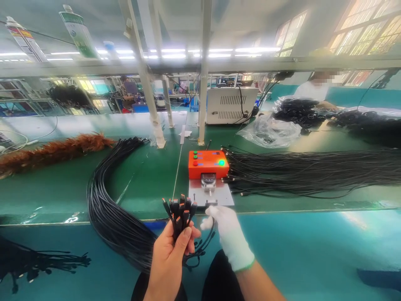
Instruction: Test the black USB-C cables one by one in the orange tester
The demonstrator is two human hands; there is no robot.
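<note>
My bare left hand [171, 255] is closed round a bunch of black USB cables [180, 211], their orange-tipped plugs pointing up. More of the black cable lengths [106, 209] curve from the bench down behind this hand. My right hand [227, 230], in a white glove, pinches a black cable [212, 230] at the front of a metal fixture [210, 194]. The plug between those fingertips is hidden. Behind the fixture stands an orange tester box [205, 161], with a green light lit at its right and a small gauge [208, 179] in front.
Loose black cables [307, 167] spread over the bench to the right of the tester. Metal posts [203, 83] rise behind it, beside a white vented box [231, 105]. A brown feather duster [56, 152] lies left. Another person [313, 85] sits at the far right.
</note>
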